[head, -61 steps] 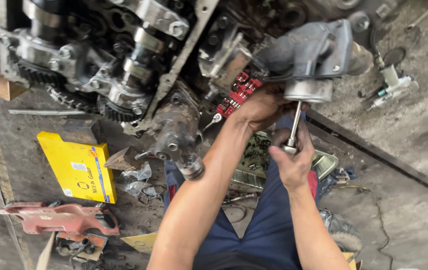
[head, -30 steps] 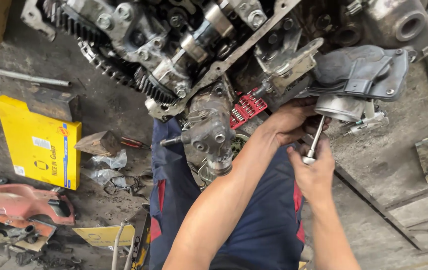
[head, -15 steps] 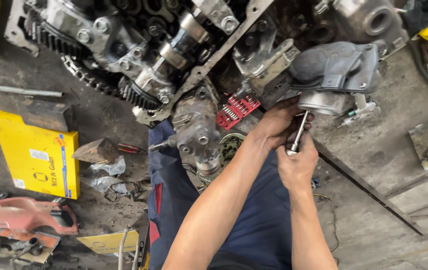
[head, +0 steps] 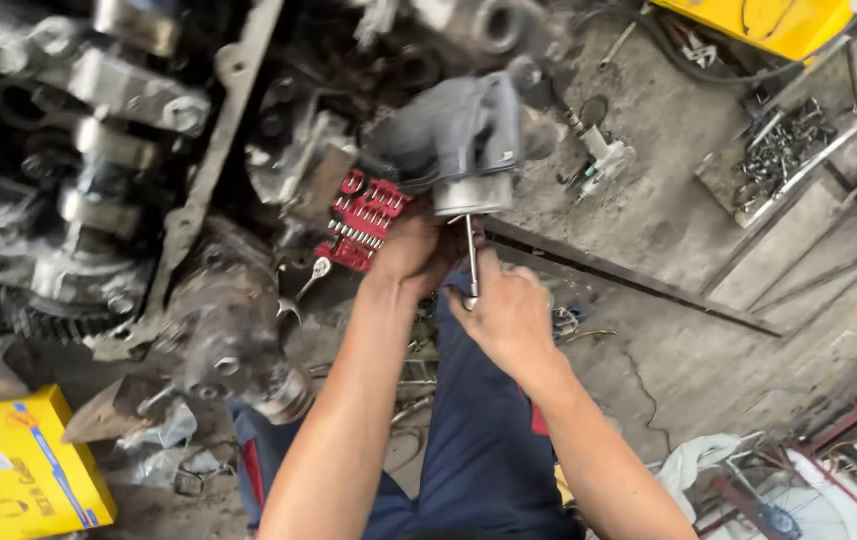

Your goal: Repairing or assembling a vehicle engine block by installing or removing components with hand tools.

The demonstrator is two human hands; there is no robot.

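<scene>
Yellow shows first in the head view: a flat yellow box [head: 18, 475] with a pale label and a blue stripe lies on the concrete floor [head: 668, 230] at the lower left, and a second yellow case [head: 763, 22] sits at the top right edge, with a tray of loose metal bits [head: 783, 150] just below it. A red socket holder [head: 363, 220] rests under the engine block [head: 98, 180], beside the left wrist.

The right hand [head: 508, 315] has its fingers clenched round the handle end of a slim steel ratchet wrench [head: 471, 255], which stands nearly upright. The wrench tip meets the underside of a grey metal housing [head: 458, 135] with a round silver base. The left hand [head: 413, 250] is cupped just under that base, touching the wrench shaft; whether its fingers grip anything I cannot tell.

Dark blue trousers [head: 478, 440] fill the gap between the forearms. A combination spanner [head: 303, 285] lies near the left wrist, and crumpled plastic [head: 163, 435] sits beside the yellow box.
</scene>
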